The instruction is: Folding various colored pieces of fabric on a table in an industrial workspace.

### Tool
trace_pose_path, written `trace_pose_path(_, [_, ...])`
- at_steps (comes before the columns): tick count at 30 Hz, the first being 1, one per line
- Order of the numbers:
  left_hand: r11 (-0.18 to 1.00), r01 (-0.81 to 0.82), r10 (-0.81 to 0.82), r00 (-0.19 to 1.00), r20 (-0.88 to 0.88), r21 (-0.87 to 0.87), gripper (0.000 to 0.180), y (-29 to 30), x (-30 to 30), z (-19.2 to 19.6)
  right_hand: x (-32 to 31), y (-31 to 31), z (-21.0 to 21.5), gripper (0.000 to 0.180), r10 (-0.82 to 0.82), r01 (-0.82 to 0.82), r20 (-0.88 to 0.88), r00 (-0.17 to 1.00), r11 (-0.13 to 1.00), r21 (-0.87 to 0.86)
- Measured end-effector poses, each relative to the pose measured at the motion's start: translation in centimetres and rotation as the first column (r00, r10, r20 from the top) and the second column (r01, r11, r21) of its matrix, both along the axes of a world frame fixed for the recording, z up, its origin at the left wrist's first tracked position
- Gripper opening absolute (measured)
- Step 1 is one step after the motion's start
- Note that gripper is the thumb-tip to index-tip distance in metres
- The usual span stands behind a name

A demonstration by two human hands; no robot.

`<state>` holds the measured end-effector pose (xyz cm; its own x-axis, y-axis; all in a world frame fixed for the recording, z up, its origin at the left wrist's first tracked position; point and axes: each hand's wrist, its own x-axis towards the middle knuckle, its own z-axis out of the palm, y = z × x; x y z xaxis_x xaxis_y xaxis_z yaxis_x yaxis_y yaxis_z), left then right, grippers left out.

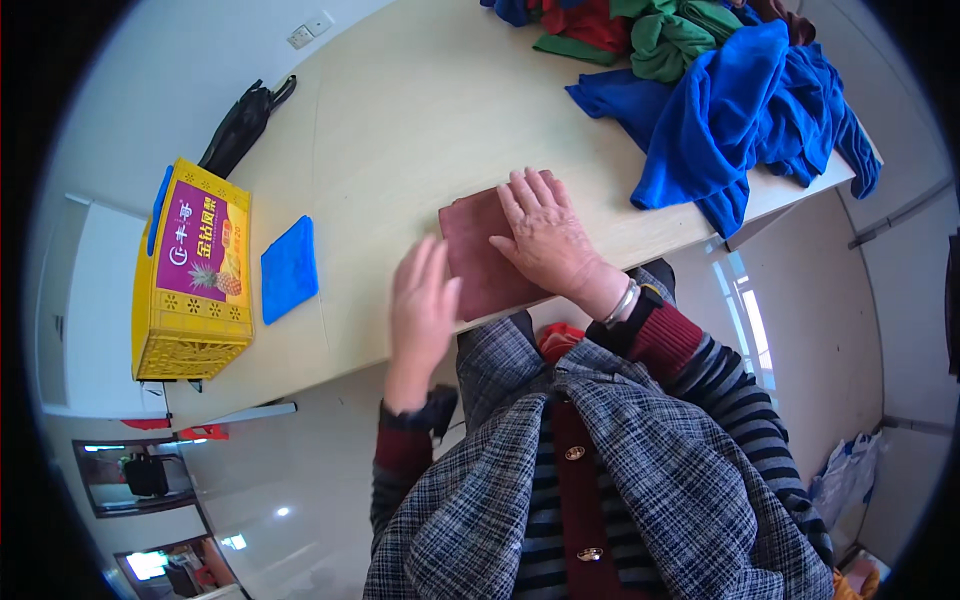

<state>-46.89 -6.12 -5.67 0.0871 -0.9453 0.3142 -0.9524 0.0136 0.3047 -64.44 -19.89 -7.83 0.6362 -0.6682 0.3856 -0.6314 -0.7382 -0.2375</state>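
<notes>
A reddish-brown folded cloth (484,250) lies as a flat rectangle near the table's front edge. Spread over its upper right part is my right hand (545,232), palm down and open, fingers pointing away from me. My left hand (424,305), slightly blurred, is at the cloth's left edge with its fingers stretched out and nothing in it. Whether it touches the cloth I cannot tell. Farther left lies a blue folded cloth (289,270), flat and neatly squared, beside a yellow basket.
The yellow basket (195,335) with a purple pineapple-picture panel stands at the table's left edge. Behind it lies a black folded umbrella (238,128). A heap of crumpled blue (725,105), green (672,45) and red cloths (592,28) covers the far right of the pale table (400,120).
</notes>
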Motion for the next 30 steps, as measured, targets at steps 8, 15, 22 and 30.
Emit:
trace_pose_path(8, [0.997,0.075,-0.074,0.988,0.137,-0.001,0.061,-6.4,-1.8,-5.0,0.4,-0.8,-3.0,0.064,0.039,-0.043,0.093,0.995,0.998,0.042])
trace_pose_path(15, [0.982,-0.037,0.014,0.992,-0.126,-0.183,0.047,-1.7,-2.1,-2.5,-0.2,-2.1,-2.6,0.063,-0.007,-0.007,0.101,0.995,0.991,0.135])
trace_pose_path(22, [0.904,0.167,0.323,0.338,-0.884,0.394,0.044,8.8,-0.8,-6.3,2.5,-0.5,-3.3,0.062,0.04,-0.078,0.186,0.982,0.977,0.199])
trace_pose_path(30, [0.978,-0.11,0.064,-0.661,-0.748,0.18,0.053,10.3,-1.1,-6.7,5.9,6.3,-2.6,0.061,0.271,-0.344,0.284,0.92,0.904,0.253])
